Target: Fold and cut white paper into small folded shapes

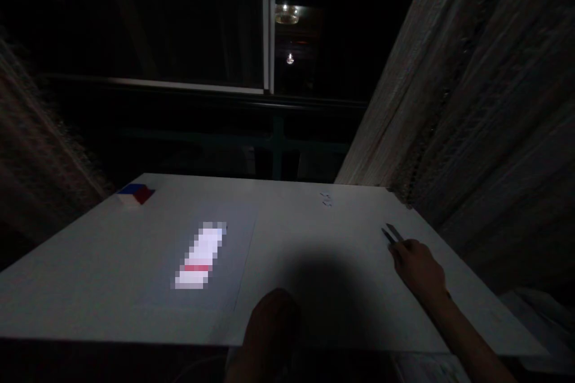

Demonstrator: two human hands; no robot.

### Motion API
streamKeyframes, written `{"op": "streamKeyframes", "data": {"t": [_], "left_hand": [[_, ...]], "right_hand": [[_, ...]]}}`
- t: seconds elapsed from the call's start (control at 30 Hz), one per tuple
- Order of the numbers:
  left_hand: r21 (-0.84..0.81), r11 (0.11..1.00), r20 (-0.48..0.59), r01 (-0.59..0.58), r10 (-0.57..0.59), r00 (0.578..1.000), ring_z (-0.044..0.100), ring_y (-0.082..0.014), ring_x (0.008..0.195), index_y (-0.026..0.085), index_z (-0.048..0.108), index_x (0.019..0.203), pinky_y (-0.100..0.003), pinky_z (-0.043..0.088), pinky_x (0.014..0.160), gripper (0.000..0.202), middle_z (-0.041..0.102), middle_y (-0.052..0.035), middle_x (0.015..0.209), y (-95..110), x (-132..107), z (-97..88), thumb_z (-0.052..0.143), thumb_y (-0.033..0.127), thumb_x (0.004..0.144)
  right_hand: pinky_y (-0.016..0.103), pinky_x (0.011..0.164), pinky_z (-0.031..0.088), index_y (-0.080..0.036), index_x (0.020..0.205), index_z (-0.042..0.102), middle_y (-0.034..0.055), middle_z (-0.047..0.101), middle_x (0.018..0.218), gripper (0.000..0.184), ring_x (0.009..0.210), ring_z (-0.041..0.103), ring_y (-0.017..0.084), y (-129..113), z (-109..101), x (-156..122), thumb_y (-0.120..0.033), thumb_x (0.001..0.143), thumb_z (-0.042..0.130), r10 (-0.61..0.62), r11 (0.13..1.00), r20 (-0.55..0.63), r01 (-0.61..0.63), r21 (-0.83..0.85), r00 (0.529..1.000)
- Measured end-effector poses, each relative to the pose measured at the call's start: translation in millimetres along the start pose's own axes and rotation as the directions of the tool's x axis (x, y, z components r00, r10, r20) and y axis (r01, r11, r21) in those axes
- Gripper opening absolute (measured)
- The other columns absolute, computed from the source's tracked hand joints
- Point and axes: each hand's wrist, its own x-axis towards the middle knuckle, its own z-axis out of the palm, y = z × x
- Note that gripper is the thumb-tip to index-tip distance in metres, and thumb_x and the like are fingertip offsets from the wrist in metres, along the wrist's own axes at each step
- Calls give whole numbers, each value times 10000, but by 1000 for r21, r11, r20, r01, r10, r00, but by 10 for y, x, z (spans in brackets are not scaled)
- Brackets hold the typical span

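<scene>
At the right side of the white table (291, 221), my right hand (415, 266) is closed round what looks like a pair of scissors (390, 233). Two dark, narrow blades stick out past the fingers, spread slightly apart; the handles are hidden in the hand. My left hand (272, 323) is at the near edge, in deep shadow and rounded in outline, its fingers too dark to make out. To its left, a bright phone-like screen (200, 254), blurred into blocks, lies on a pale sheet of paper (240, 251). Small white scraps (326, 199) lie toward the far edge.
A cube-like block (135, 193) with blue, white and red faces sits at the far left corner. Curtains (404, 72) hang on both sides. Behind the table is a dark window with a pale frame (268, 24). A pale item (431, 368) shows below the near edge.
</scene>
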Motion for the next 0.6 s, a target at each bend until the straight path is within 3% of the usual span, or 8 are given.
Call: {"op": "streamKeyframes", "data": {"t": [0.07, 0.17, 0.23, 0.3, 0.37, 0.47, 0.53, 0.6], "left_hand": [[9, 1000, -114, 22, -21, 993, 581, -142, 617, 183, 592, 736, -253, 491, 573, 230, 635, -43, 666, -10, -11, -85, 390, 142, 839], [-17, 998, -204, 64, -66, 977, 616, -153, 761, 175, 603, 877, -273, 509, 694, 165, 668, -57, 786, -111, -66, -303, 453, 129, 824], [31, 982, -242, 184, -171, 955, 613, -151, 796, 182, 592, 900, -275, 499, 726, 129, 669, -53, 821, -247, -132, -480, 511, 136, 811], [165, 924, -316, 346, -283, 906, 610, -171, 804, 191, 584, 881, -313, 486, 755, 84, 664, -55, 825, -425, -209, -649, 550, 199, 805], [318, 811, -333, 491, -389, 859, 593, -238, 901, 163, 566, 944, -384, 472, 787, 242, 653, -111, 924, -611, -279, -786, 580, 341, 781], [495, 598, -305, 630, -560, 771, 508, -345, 1088, 91, 492, 1141, -471, 443, 826, 612, 532, -228, 1201, -831, -340, -910, 548, 547, 736], [543, 507, -286, 669, -637, 716, 485, -360, 1120, 77, 439, 1220, -482, 431, 838, 716, 500, -237, 1241, -909, -356, -945, 509, 597, 733], [551, 484, -263, 680, -673, 692, 495, -348, 1108, 71, 418, 1246, -467, 428, 843, 745, 519, -227, 1222, -939, -368, -960, 489, 610, 737]], "right_hand": [[303, 605, 435, -211, 896, 661, 114, 600, 917, 300, 809, 554, 231, 30, 47, -4, -337, 886, 389, -41, 999, -14, 41, 16, 999], [323, 610, 445, -195, 856, 659, 119, 610, 907, 300, 771, 563, 232, 56, 106, -7, -351, 869, 404, -69, 997, -58, 70, 15, 996], [339, 603, 448, -188, 820, 649, 125, 615, 877, 303, 746, 570, 243, 20, 103, 1, -368, 858, 407, -74, 997, -92, 77, 30, 993], [361, 626, 457, -182, 783, 631, 131, 622, 850, 297, 743, 582, 256, -106, 43, 26, -387, 842, 424, -74, 990, -143, 89, 107, 987], [368, 675, 466, -183, 793, 611, 119, 641, 845, 277, 771, 602, 255, -351, -73, 72, -404, 829, 448, -75, 946, -173, 124, 298, 982], [303, 617, 478, -196, 851, 581, 59, 661, 763, 275, 681, 627, 199, -933, -293, 205, -436, 838, 449, -69, 739, 0, 51, 672, 998], [281, 627, 484, -189, 901, 577, 47, 673, 775, 266, 691, 638, 182, -1410, -418, 355, -421, 831, 468, -191, 577, 47, 73, 813, 981], [277, 698, 491, -169, 963, 583, 58, 685, 844, 253, 768, 648, 176, -1900, -506, 560, -358, 817, 498, -311, 450, 29, 120, 885, 950]]}}
